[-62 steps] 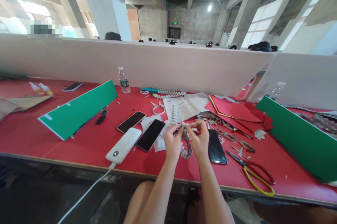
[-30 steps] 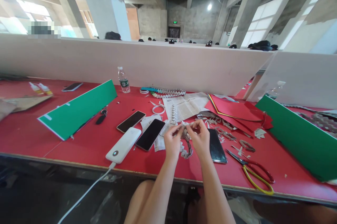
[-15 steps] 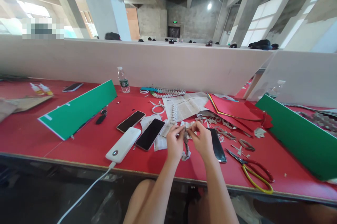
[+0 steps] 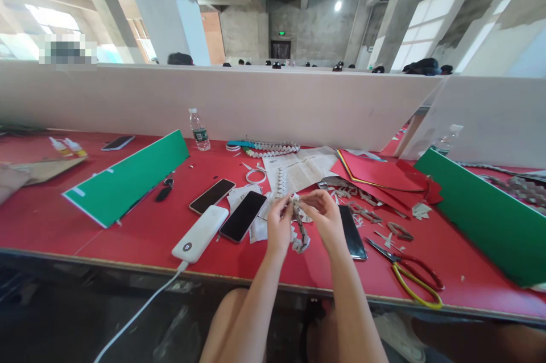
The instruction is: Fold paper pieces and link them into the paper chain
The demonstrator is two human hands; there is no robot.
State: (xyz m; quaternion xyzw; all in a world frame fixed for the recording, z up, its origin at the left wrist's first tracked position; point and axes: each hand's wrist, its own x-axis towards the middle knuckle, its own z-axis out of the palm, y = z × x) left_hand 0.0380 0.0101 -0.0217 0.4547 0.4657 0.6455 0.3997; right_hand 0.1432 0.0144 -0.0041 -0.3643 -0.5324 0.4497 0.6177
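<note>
Currently, a grey folded-paper chain [image 4: 304,238] is held over the table [image 4: 140,232], to the right of the white power bank [image 4: 202,232]. Its upper end is pinched by the left hand [image 4: 279,226], thumb and fingers nearly together; it is met there by the right hand [image 4: 327,219], loosely curled, whose exact grip cannot be told. Farther right of the power bank, a red-and-yellow-handled tool [image 4: 396,261] is seen.

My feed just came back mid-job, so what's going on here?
A person's left hand pinches a grey paper chain over the red table; the right hand is close against it, its grip unclear. The chain trails below. Scissors lie to the right, a white power bank to the left.
</note>
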